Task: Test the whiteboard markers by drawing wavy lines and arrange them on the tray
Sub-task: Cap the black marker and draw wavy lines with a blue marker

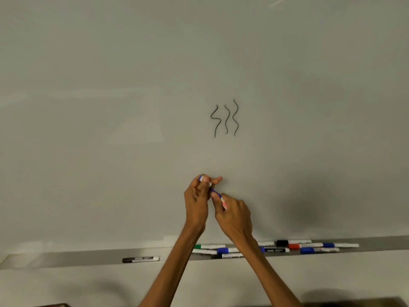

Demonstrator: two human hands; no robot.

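Observation:
Three dark wavy lines [225, 117] are drawn on the whiteboard [110, 107]. Below them, both hands meet in front of the board. My left hand [197, 202] pinches a blue cap [202, 178] between its fingertips. My right hand [234, 216] grips the blue marker [221, 198], its blue tip pointing up-left toward the cap; cap and marker are just apart. On the grey tray [88, 259] under the board lie several markers: a black one [140, 259] alone at the left, and green [207, 247], blue [318, 250], red [305, 246] and black [293, 242] ones grouped to the right.
The board fills nearly the whole view. The tray's left stretch holds only the lone black marker. A dark edge [354, 303] shows at the bottom right below the wall strip.

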